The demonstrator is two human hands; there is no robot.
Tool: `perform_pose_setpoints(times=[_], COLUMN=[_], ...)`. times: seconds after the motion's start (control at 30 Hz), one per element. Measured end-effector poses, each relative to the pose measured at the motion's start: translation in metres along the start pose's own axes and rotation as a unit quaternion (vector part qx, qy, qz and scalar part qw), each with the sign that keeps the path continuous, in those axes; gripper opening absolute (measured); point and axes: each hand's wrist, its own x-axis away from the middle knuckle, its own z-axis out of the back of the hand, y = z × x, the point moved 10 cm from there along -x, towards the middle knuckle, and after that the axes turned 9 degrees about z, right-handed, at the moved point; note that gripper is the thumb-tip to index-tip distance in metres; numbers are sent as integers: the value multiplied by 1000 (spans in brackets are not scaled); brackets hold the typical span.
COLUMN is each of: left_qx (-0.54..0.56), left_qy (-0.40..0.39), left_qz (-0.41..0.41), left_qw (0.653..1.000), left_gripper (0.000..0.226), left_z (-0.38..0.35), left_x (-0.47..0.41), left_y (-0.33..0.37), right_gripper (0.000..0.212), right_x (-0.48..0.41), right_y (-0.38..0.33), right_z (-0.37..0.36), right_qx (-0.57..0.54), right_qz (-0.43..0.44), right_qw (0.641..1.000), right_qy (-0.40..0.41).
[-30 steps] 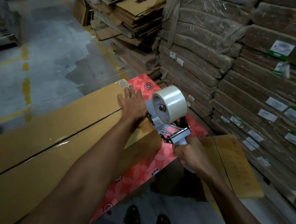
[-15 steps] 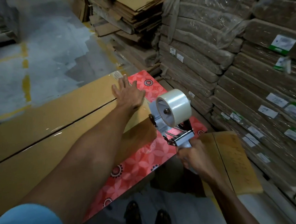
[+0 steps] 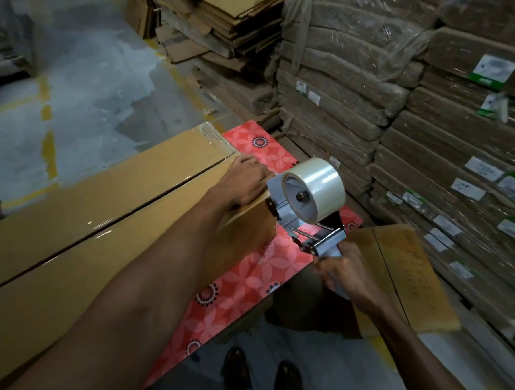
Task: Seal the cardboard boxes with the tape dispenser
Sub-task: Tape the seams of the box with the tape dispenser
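A long tan cardboard box (image 3: pixel 81 222) lies across the red floral table (image 3: pixel 249 281), its top flaps meeting in a dark seam running left to right. My left hand (image 3: pixel 245 182) rests on the box's right end, fingers curled over the edge. My right hand (image 3: pixel 342 272) grips the handle of the metal tape dispenser (image 3: pixel 309 219), which carries a roll of clear tape (image 3: pixel 317 188). The dispenser's front touches the box's right end face, just below my left hand. Shiny tape shows at the box's far right corner (image 3: pixel 214 134).
Tall stacks of wrapped, labelled flat cartons (image 3: pixel 426 144) fill the right side. Loose flattened cardboard (image 3: pixel 226 26) is piled behind the table. A flat cardboard sheet (image 3: pixel 403 276) lies right of the table. Grey floor with yellow markings (image 3: pixel 47 140) stretches left. My shoes (image 3: pixel 260 376) stand below.
My left hand slid from flat on the box top toward the right end and curled over its edge. The dispenser moved up against the box's end face.
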Motion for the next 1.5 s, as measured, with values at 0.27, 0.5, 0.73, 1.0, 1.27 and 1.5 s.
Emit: perform_pose_setpoints(times=[0.27,0.5,0.73,1.0,1.27,1.5], left_qx=[-1,20,102,59,66,42], left_qy=[-19,-14,4,-4,15,-24], left_qz=[-6,-24,-72,-29,-18,-10], left_qw=[1000,999,992,998,998,999], left_gripper=[46,54,56,37,41,47], left_z=[6,11,9,13,11,2], left_x=[2,10,19,20,25,29], left_y=[3,12,12,11,14,17], right_gripper=[21,25,39,27,12,35], right_x=[13,2,-13,-2,-82,-149], right_y=[14,20,36,54,48,29], right_z=[3,-4,-25,-43,35,19], right_qx=[0,5,-65,-292,-51,351], right_qz=[-24,-29,-93,-93,-51,-8], right_qw=[1000,1000,994,951,986,934], right_qy=[4,-5,1,-25,148,67])
